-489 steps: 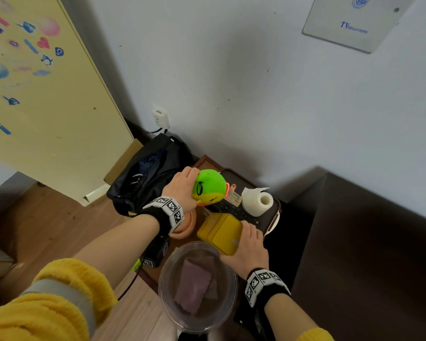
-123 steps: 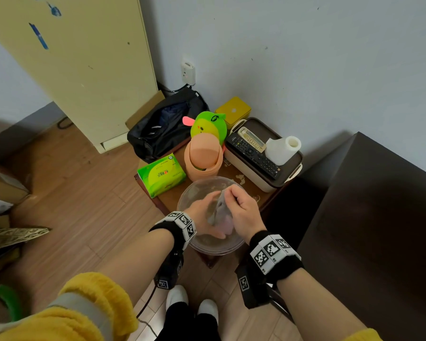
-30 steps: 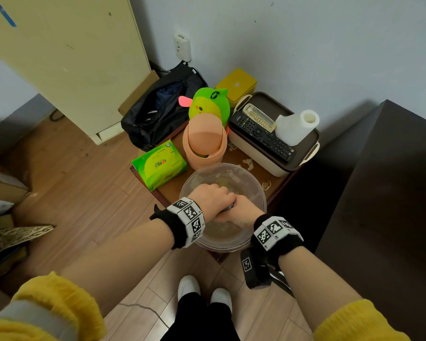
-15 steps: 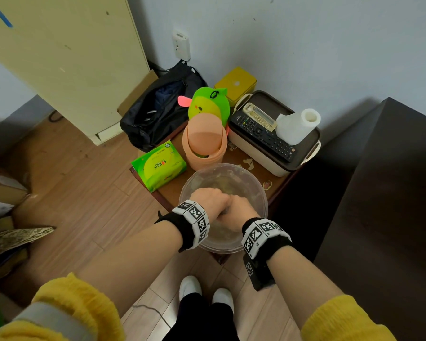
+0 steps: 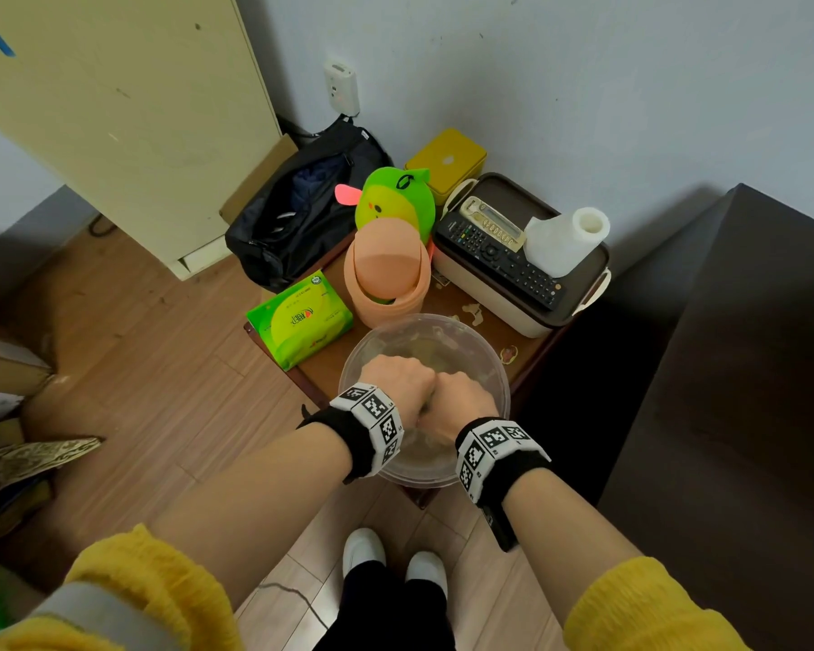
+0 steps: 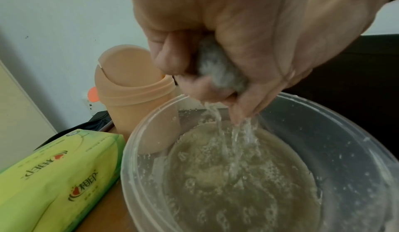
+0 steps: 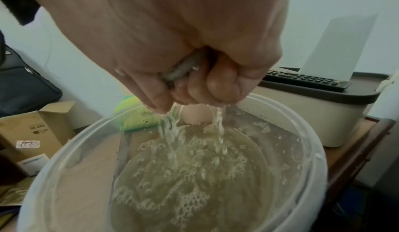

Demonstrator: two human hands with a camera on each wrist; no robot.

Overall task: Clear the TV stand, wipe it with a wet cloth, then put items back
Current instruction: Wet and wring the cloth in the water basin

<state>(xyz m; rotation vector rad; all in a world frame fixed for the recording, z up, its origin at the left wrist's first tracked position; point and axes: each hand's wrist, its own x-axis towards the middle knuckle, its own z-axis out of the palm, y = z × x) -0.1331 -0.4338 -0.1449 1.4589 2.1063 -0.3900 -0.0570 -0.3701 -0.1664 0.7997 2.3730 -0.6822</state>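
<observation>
While both fists are clenched round the cloth [image 6: 218, 70] over the bowl [image 5: 494, 368], water streams from it into the cloudy pool below — the wringing step, by my reading. The left hand [image 5: 398, 387] and right hand [image 5: 461, 401] press knuckle to knuckle, each curled tight on an end of the grey wad. The bowl sits at the stand's [image 5: 522, 364] six o'clock edge. Whether this squeeze comes ahead of the wipe or closes it I cannot tell; the stand is crowded either way — tissue pack [image 5: 299, 319] at nine o'clock, bin [image 5: 388, 274] at the centre, toy [image 5: 395, 204] and tin [image 5: 445, 164] at twelve, and a box [image 5: 499, 303] at two carrying remotes [image 5: 499, 251] and a paper roll [image 5: 567, 239]. The bowl and cloth are not yet taken away.
</observation>
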